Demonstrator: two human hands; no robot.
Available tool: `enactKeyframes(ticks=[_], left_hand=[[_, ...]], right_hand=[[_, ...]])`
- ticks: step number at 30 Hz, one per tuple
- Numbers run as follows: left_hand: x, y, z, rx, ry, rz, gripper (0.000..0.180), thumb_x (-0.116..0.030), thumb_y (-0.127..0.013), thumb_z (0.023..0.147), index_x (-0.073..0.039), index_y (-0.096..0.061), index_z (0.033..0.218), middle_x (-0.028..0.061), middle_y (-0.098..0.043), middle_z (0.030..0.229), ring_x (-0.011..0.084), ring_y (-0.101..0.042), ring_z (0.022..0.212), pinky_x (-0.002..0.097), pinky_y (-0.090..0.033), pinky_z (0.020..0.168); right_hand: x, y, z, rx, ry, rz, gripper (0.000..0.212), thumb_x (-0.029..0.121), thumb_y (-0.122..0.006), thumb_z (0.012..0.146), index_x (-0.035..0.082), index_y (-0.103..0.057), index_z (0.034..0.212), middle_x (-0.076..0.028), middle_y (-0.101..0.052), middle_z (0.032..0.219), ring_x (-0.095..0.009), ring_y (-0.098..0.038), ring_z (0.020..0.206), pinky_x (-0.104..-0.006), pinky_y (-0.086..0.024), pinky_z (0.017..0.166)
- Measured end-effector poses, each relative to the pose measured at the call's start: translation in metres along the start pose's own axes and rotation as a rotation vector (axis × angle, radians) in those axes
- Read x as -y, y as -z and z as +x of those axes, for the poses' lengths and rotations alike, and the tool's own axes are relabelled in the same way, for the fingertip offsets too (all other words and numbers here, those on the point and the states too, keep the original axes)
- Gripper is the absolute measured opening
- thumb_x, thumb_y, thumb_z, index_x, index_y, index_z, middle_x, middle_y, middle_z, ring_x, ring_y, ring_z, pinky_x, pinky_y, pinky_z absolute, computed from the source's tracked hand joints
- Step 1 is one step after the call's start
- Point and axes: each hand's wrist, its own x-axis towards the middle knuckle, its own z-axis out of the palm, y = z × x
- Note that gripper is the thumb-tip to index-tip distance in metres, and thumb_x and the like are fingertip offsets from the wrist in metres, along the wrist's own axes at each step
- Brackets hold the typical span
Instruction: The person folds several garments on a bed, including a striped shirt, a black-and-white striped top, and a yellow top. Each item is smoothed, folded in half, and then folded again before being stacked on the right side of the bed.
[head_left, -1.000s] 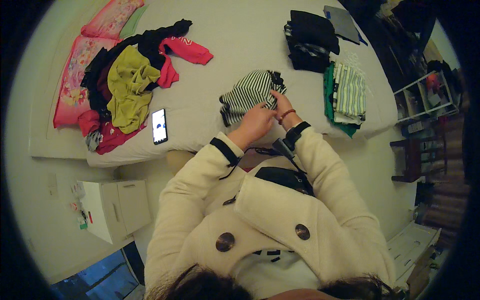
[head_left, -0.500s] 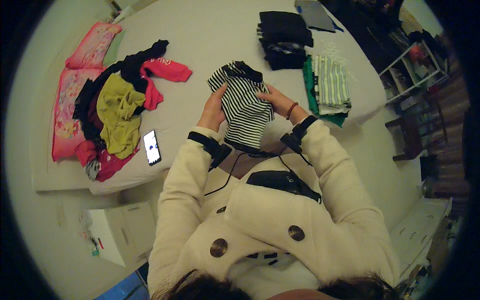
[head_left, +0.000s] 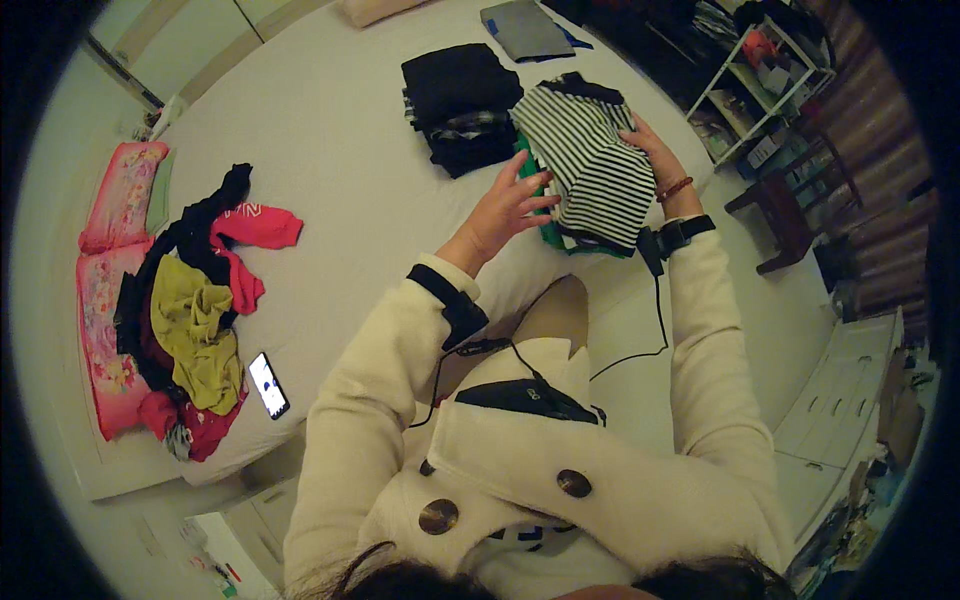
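A folded black-and-white striped garment (head_left: pixel 590 165) lies over the right-hand stack of folded clothes, whose green cloth (head_left: pixel 552 236) peeks out along the left and near edges. My right hand (head_left: pixel 656 160) grips the garment's right side, its thumb over the top. My left hand (head_left: pixel 505 215) is held just off the left side with its fingers spread and nothing in them. Left of the striped garment stands a stack of folded black clothes (head_left: pixel 460 90).
A grey folded cloth (head_left: pixel 530 32) lies farther back on the bed (head_left: pixel 335 130). At the left are a loose heap with a yellow-green garment (head_left: pixel 195 335) and red sleeves (head_left: pixel 262 226), pink flowered pillows (head_left: pixel 100 310) and a phone (head_left: pixel 268 386). A chair (head_left: pixel 790 215) stands right of the bed.
The striped garment has gone from in front of me to the right, onto the green-edged stack. My left hand has let go of it and opened. The view has shifted to the right.
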Motion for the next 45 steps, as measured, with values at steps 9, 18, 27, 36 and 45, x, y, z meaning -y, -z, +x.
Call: enactKeyframes(ticks=[9,18,27,36,45], left_hand=[[0.042,0.053,-0.007,-0.238,0.312,0.062,0.075,-0.037,-0.053,0.087,-0.01,-0.009,0.14,0.017,-0.046,0.123,0.0284,-0.053,0.105,0.0391,-0.046,0.085],[0.051,0.067,-0.031,-0.261,0.287,0.087,0.067,-0.037,-0.052,0.087,-0.007,-0.018,0.137,0.016,-0.051,0.116,0.0263,-0.056,0.1,0.0363,-0.047,0.083],[0.042,0.106,-0.092,-0.362,0.196,0.069,0.057,-0.031,-0.051,0.088,-0.006,-0.028,0.133,0.0127,-0.056,0.105,0.0214,-0.058,0.089,0.0345,-0.05,0.076],[0.048,0.218,-0.233,-0.857,0.243,0.069,0.042,-0.031,-0.046,0.089,-0.009,-0.04,0.123,0.0082,-0.057,0.102,0.0182,-0.057,0.083,0.0311,-0.048,0.067],[0.089,0.287,-0.35,-0.985,0.305,0.116,0.044,-0.024,-0.054,0.082,-0.009,-0.047,0.123,0.0121,-0.05,0.118,0.0262,-0.05,0.101,0.0361,-0.046,0.081]], right_hand=[[-0.118,0.09,0.022,-0.459,-0.372,-1.052,0.067,0.025,-0.063,0.074,0.012,-0.034,0.134,-0.019,-0.04,0.132,-0.036,-0.045,0.115,-0.0406,-0.037,0.096],[-0.118,-0.006,0.035,-0.436,-0.226,-1.827,0.061,0.043,-0.054,0.078,0.022,-0.036,0.133,-0.009,-0.03,0.141,-0.033,-0.031,0.127,-0.0565,-0.027,0.098],[-0.122,-0.078,0.063,-0.289,0.095,-1.911,0.042,0.034,-0.056,0.079,0.013,-0.056,0.116,-0.016,-0.049,0.123,-0.035,-0.044,0.113,-0.0448,-0.04,0.091],[-0.273,-0.305,0.089,0.611,-0.017,-1.526,0.052,0.037,-0.056,0.08,0.011,-0.048,0.124,-0.021,-0.045,0.126,-0.036,-0.038,0.121,-0.0419,-0.035,0.098],[-0.343,-0.416,-0.011,1.026,-0.542,-1.784,0.094,0.05,-0.068,0.063,0.014,-0.024,0.138,-0.025,-0.02,0.14,-0.042,-0.033,0.124,-0.0467,-0.034,0.099]])
